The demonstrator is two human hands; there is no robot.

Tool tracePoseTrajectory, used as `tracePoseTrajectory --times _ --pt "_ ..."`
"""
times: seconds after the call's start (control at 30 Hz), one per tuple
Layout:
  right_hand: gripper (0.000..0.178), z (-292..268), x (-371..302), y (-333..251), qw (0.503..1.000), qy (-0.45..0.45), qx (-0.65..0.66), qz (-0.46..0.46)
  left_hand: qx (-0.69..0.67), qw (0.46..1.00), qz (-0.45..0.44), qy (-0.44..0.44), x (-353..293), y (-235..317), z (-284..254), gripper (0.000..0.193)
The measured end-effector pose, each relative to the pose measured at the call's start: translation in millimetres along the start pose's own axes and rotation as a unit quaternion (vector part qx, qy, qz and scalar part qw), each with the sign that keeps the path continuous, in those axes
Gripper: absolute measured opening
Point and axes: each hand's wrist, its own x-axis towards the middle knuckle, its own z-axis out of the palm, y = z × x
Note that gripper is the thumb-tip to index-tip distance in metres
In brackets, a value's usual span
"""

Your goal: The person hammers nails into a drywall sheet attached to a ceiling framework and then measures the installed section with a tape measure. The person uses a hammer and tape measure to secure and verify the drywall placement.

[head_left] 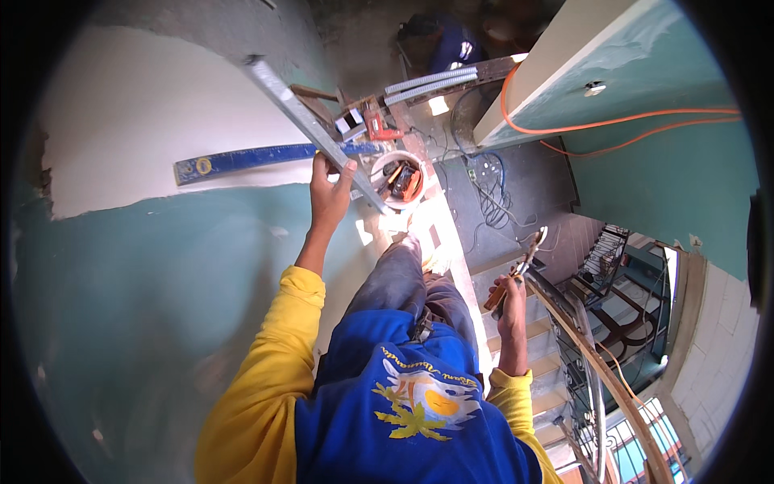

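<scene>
Head view, two hands at work above a stairwell. The left hand (329, 194) is closed around a metal channel (290, 105), thumb on one side and fingers on the other; the grip falls below the channel's middle, probably to steady it while its upper end slants away to the upper left. The channel's lower end reaches just beside a bucket (380, 171), whose opening faces upward, presumably to keep its loose tools within reach. The right hand (511, 302), well apart from the left, is curled around the handles of a plier-like tool (528, 256), its head pointing up and away from the palm, as suits a tool held by its handles; whether its jaws are parted cannot be told. A blue bar (250, 164) passes behind the channel; how it is supported is unclear. A red drill (376, 125) rests near the bucket.

Materials: the channel is straight, grey and dully shiny, with folded edges. The bucket is round and pale, the bar long, flat and scuffed. The wall (161, 266) is smooth green paint below a chalky pale patch. An orange cable (621, 123) bends in loose curves; the handrail (592, 347) appears wooden.
</scene>
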Motion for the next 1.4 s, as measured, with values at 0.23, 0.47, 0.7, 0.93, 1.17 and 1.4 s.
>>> tracePoseTrajectory --times 0.23,0.47,0.7,0.93,1.17,1.4 --pt "0.078 89 97 52 0.958 -0.152 -0.226 0.091 0.108 0.962 -0.249 -0.013 -32 -220 32 0.051" --pt "0.046 231 273 156 0.907 -0.307 -0.082 0.276 0.209 0.921 -0.327 -0.041 -67 -387 75 0.067" --pt "0.048 347 364 171 0.912 -0.263 -0.077 0.305 0.353 0.902 -0.228 -0.102 14 -434 105 0.053" --pt "0.042 329 361 189 0.918 -0.291 -0.008 0.268 0.419 0.890 -0.080 -0.159 82 -511 123 0.053" --pt "0.060 216 343 215 0.969 -0.237 0.041 0.056 0.349 0.912 -0.098 -0.190 102 -591 131 0.050" --pt "0.037 134 435 313 0.989 -0.012 -0.086 0.117 0.277 0.905 -0.165 -0.276 122 -648 140 0.055"
